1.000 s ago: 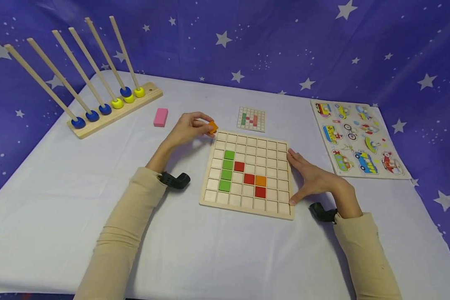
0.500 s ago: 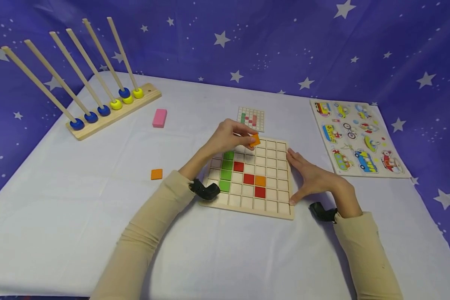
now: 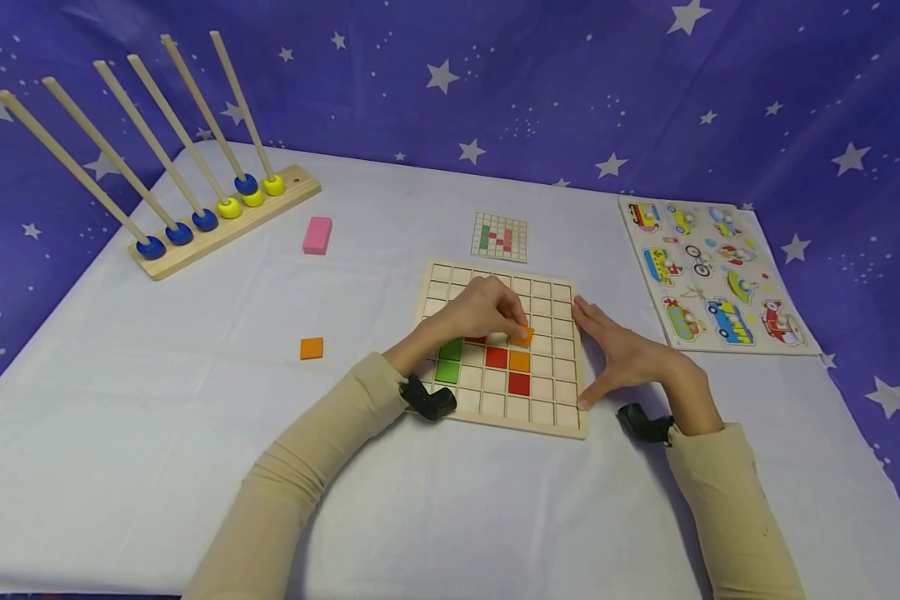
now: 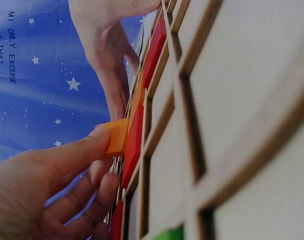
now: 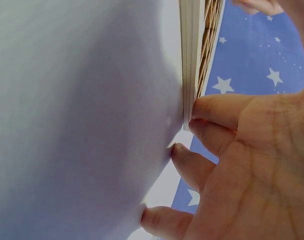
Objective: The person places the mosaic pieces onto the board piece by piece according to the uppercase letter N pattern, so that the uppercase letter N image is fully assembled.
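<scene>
My left hand (image 3: 487, 310) pinches an orange square tile (image 3: 522, 337) between thumb and fingers. The tile is tilted over a cell of the wooden grid board (image 3: 555, 414), just beyond an orange tile (image 3: 520, 362) lying in the grid. Red tiles (image 3: 519, 383) and green tiles (image 3: 447, 371) fill other cells; my hand covers part of them. In the left wrist view the pinched tile (image 4: 117, 137) is at the cells beside a red tile (image 4: 133, 147). My right hand (image 3: 622, 358) rests against the board's right edge, thumb and fingers spread, touching the rim (image 5: 191, 60).
Left of the board lie a loose orange tile (image 3: 311, 348) and a pink block (image 3: 317, 236). Behind the board is a small pattern card (image 3: 499, 237). A bead rack (image 3: 228, 221) stands back left; a vehicle puzzle board (image 3: 720, 275) lies right.
My left hand has carried the orange tile from the board's left corner rightward, then nearer over the grid. The loose orange tile came into view beside the forearm. My right hand stays put.
</scene>
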The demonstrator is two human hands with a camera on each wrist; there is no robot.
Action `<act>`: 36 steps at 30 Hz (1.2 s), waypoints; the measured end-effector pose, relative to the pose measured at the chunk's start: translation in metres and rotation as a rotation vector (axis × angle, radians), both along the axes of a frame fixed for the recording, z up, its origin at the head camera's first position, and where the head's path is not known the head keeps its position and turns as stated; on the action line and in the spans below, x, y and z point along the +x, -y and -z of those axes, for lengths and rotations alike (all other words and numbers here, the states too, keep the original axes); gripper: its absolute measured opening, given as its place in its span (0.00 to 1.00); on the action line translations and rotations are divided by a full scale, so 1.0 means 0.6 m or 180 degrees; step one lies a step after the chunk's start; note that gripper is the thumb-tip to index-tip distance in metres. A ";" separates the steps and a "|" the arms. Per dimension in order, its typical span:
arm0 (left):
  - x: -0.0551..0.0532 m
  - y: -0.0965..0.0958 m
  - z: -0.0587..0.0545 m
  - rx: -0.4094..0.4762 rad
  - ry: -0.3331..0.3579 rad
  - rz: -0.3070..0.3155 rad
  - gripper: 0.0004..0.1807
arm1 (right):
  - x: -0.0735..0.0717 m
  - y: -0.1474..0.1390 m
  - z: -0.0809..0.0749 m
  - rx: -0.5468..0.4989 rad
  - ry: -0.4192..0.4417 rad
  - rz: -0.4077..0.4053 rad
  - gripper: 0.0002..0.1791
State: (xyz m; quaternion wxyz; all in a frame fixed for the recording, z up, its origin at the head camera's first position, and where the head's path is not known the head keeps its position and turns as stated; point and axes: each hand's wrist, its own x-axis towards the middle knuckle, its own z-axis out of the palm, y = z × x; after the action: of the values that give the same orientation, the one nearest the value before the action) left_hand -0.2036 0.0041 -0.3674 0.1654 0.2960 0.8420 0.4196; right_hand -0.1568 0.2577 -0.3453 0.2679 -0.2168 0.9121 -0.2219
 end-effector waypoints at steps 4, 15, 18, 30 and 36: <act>0.003 -0.001 0.002 -0.0121 -0.0196 0.0128 0.06 | 0.000 0.001 -0.001 -0.0016 0.0000 -0.0009 0.76; 0.004 -0.004 -0.006 -0.0323 -0.0661 0.0197 0.06 | -0.003 0.003 -0.003 -0.0005 0.0010 0.0002 0.76; 0.002 -0.001 -0.005 -0.0287 -0.0598 0.0143 0.07 | -0.002 0.004 -0.002 0.0014 0.0022 0.0023 0.76; -0.014 0.128 -0.021 0.0090 -0.0157 -0.0349 0.11 | 0.001 0.004 0.000 0.0002 0.0028 0.0053 0.76; -0.005 0.223 -0.022 0.0212 0.0062 -0.0817 0.14 | 0.002 0.003 -0.001 0.0060 0.0018 0.0074 0.76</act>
State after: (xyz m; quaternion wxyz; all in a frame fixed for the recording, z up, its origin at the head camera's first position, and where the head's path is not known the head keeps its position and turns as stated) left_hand -0.2068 -0.1298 -0.3544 0.1085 0.1870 0.8569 0.4679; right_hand -0.1556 0.2558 -0.3450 0.2700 -0.2031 0.9158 -0.2171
